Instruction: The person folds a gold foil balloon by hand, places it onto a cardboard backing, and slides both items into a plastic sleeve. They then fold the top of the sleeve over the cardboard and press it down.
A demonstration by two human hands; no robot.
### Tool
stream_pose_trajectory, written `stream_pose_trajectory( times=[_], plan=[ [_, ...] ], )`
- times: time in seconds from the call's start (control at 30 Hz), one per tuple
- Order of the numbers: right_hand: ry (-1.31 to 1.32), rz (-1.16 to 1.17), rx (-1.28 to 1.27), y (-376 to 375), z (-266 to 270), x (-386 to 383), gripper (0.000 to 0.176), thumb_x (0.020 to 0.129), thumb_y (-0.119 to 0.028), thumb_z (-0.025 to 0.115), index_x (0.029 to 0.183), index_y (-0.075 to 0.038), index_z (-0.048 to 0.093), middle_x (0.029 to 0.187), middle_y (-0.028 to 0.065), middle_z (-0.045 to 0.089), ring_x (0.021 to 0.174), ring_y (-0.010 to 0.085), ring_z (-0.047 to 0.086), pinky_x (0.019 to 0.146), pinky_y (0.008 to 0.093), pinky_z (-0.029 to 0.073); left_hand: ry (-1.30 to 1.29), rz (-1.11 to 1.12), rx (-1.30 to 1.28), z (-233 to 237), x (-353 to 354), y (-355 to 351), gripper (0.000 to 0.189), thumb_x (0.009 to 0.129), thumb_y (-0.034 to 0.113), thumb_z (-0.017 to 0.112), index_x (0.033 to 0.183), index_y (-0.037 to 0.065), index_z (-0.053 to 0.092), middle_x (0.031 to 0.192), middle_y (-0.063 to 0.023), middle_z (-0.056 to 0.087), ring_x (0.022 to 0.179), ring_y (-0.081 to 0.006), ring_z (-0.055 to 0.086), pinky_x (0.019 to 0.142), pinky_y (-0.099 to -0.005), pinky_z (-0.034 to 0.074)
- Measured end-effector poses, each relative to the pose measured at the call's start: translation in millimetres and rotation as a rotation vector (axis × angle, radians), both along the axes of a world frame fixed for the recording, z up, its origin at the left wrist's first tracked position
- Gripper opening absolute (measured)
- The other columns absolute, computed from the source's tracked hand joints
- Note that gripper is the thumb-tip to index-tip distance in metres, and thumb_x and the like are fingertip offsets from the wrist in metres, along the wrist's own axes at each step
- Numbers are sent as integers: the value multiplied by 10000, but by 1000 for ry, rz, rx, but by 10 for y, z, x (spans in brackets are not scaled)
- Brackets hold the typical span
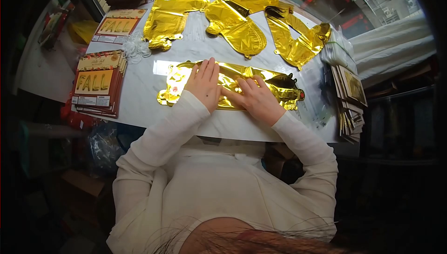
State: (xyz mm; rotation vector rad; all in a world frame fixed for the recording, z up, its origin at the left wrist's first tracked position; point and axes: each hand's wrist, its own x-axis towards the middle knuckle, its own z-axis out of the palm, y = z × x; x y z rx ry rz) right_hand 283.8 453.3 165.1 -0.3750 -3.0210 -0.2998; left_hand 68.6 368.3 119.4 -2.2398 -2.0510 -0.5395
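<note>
A flat gold foil balloon (274,76) lies crosswise on the table in front of me, its surface creased and shiny. My left hand (204,85) rests flat on its left part, fingers stretched out and pointing away from me. On the middle of the same foil is my right hand (258,98), its fingers spread and slightly bent, one reaching toward the left hand. The undersides of both hands are hidden. Beyond them lie more flat gold foil balloons: one at the left (167,14), one in the middle (240,30) and one at the right (300,42).
Packages printed "FALL" form a stack (98,84) on the left, with another pile (116,25) behind. A bundle of white string (136,48) lies beside them. Folded cards (349,95) and clear plastic bags (337,51) sit along the right edge of the marbled table (135,102).
</note>
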Motion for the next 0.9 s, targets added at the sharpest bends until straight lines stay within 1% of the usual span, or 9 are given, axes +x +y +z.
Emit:
stream_pose_trajectory(
  times=[0.13,0.33,0.43,0.53,0.6,0.73,0.77,0.83,0.9],
  plan=[
    [-16,-25,-9,-6,10,-3,627,967,-181,614,1568,-327,513,1192,97,614,1074,246,623,1046,449,446,-86,0,-56,-135,-95,79,694,1069,404,523,1582,-48,406,1681,-228,366,1559,-365,350,1277,-548,258],
    [22,1,19,5,106,4,665,935,-163,620,1577,-294,504,1174,83,613,1026,237,617,1032,408,453,-5,-49,-35,-156,-216,44,705,1082,425,498,1618,-15,369,1711,-185,338,1583,-346,317,1283,-550,247],
    [16,13,-72,89,139,46,666,913,-122,624,1562,-227,521,1194,67,613,1041,244,620,1006,385,468,6,-37,-52,-148,-200,39,714,1079,420,506,1625,-14,356,1715,-183,330,1586,-345,311,1281,-555,250],
    [178,-63,-74,129,121,96,652,891,-72,628,1531,-159,545,1201,56,622,1062,253,621,977,384,483,-1,-38,-42,-129,-196,27,721,1073,419,515,1627,-13,352,1715,-181,332,1586,-345,310,1282,-555,250],
    [234,-166,48,169,146,140,651,856,-43,641,1498,-122,565,1198,56,634,1077,261,624,953,390,492,-9,-39,-39,-136,-195,28,726,1070,421,521,1627,-14,353,1714,-181,334,1586,-344,311,1282,-557,249],
    [259,-299,149,473,-34,409,478,819,-96,681,1296,-105,690,1129,38,659,1040,252,630,900,382,500,-29,-37,-32,-136,-190,31,739,1060,425,538,1623,-19,357,1710,-182,340,1585,-345,313,1281,-562,249],
    [258,-298,145,565,-74,499,478,819,-96,681,1296,-105,690,1129,38,659,1040,252,630,900,382,500,-29,-35,-36,-133,-194,22,739,1060,425,538,1623,-19,357,1710,-182,340,1585,-345,313,1281,-562,249],
    [187,-306,138,726,-114,669,321,806,-111,698,1125,-101,740,1018,29,664,982,247,639,846,377,516,-28,-41,-37,-125,-194,28,741,1056,421,547,1619,-23,361,1708,-188,341,1583,-349,316,1280,-563,251],
    [256,-288,143,777,-116,740,275,797,-106,702,1069,-102,741,974,28,657,954,246,639,824,377,522,-30,-39,-30,-134,-188,32,739,1055,418,550,1617,-25,364,1708,-192,340,1583,-350,315,1279,-562,251]
  ],
)
